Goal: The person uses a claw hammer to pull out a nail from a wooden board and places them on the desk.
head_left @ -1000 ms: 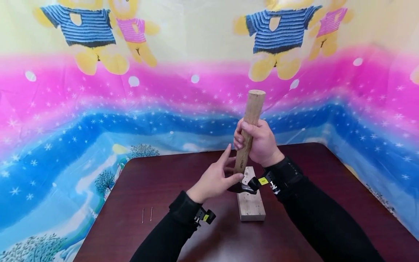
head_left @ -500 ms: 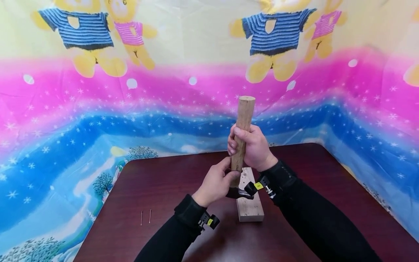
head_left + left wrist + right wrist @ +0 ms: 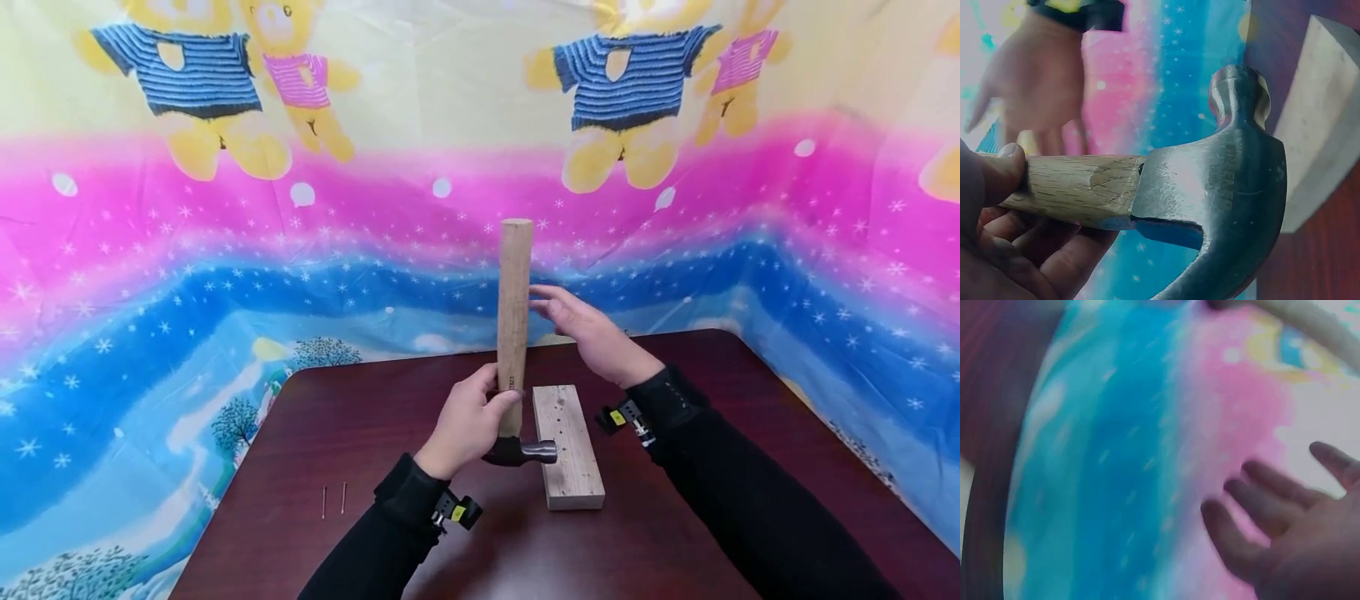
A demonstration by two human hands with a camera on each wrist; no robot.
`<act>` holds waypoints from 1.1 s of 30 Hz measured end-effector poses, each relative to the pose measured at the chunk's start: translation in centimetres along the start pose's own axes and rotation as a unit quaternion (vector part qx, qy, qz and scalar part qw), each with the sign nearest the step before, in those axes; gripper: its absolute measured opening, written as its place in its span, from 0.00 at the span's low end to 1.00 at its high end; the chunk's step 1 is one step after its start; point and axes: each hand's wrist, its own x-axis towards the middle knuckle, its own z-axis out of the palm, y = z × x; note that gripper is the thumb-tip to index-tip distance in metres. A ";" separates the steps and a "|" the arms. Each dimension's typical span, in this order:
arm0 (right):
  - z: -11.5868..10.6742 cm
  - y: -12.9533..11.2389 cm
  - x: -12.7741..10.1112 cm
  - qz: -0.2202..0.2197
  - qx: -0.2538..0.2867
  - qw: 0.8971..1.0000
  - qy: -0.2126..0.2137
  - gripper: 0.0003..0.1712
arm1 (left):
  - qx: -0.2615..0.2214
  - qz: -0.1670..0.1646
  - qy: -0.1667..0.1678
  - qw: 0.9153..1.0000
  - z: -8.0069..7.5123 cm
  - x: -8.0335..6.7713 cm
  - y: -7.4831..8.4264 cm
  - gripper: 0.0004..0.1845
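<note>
From the head view, the left hand (image 3: 465, 421) gripped the hammer (image 3: 513, 350) low on its wooden handle, holding it upright with the steel head down, just beside the wooden block (image 3: 567, 446) on the tabletop (image 3: 300, 467). The right hand (image 3: 588, 333) hovered open beside the handle, fingers straight, holding nothing. Two nails (image 3: 333, 498) lay well apart to the left.

The left wrist view showed fingers (image 3: 997, 181) curled round the handle next to the hammer head.

The right wrist view, blurred, showed spread fingers (image 3: 1254, 506).

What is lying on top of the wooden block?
The hammer head's round striking face reaches over the left edge of the wooden block; whether it touches is unclear. The rest of the top is bare, with small holes. Its underside is hidden.
</note>
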 end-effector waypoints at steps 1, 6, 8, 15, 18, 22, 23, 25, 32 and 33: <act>-0.2 0.9 -0.2 0.028 -0.066 0.997 0.007 0.29 | -0.001 -0.004 0.001 1.000 -0.2 -0.2 -0.2 0.18; -1.9 6.2 -0.9 0.164 -0.325 0.931 0.001 0.42 | -0.001 -0.047 0.001 0.999 -1.2 -1.3 -1.5 0.17; -2.8 7.8 -1.2 0.203 -0.364 0.909 0.000 0.45 | 0.001 -0.073 -0.003 0.997 -1.6 -1.7 -1.9 0.16; -6.1 10.2 -2.0 0.246 -0.410 0.878 0.025 0.51 | -0.013 -0.140 -0.021 0.990 -2.6 -2.5 -2.9 0.16; -7.2 10.5 -2.3 0.259 -0.408 0.875 0.034 0.52 | -0.027 -0.155 -0.037 0.987 -2.9 -2.9 -3.2 0.15; -8.4 11.3 -2.7 0.281 -0.395 0.874 0.025 0.54 | -0.078 -0.196 -0.065 0.975 -2.9 -3.8 -4.1 0.16; -8.6 11.4 -2.8 0.286 -0.392 0.874 0.021 0.55 | -0.096 -0.208 -0.071 0.971 -2.9 -4.0 -4.3 0.16; -8.8 11.5 -2.8 0.293 -0.390 0.873 0.015 0.56 | -0.125 -0.227 -0.079 0.963 -2.7 -4.5 -4.9 0.16; -9.0 11.0 -2.7 0.297 -0.383 0.874 0.012 0.54 | -0.185 -0.277 -0.078 0.940 -1.8 -5.6 -6.4 0.16; -9.0 10.9 -2.6 0.297 -0.384 0.874 0.010 0.54 | -0.183 -0.281 -0.077 0.939 -1.7 -5.7 -6.5 0.16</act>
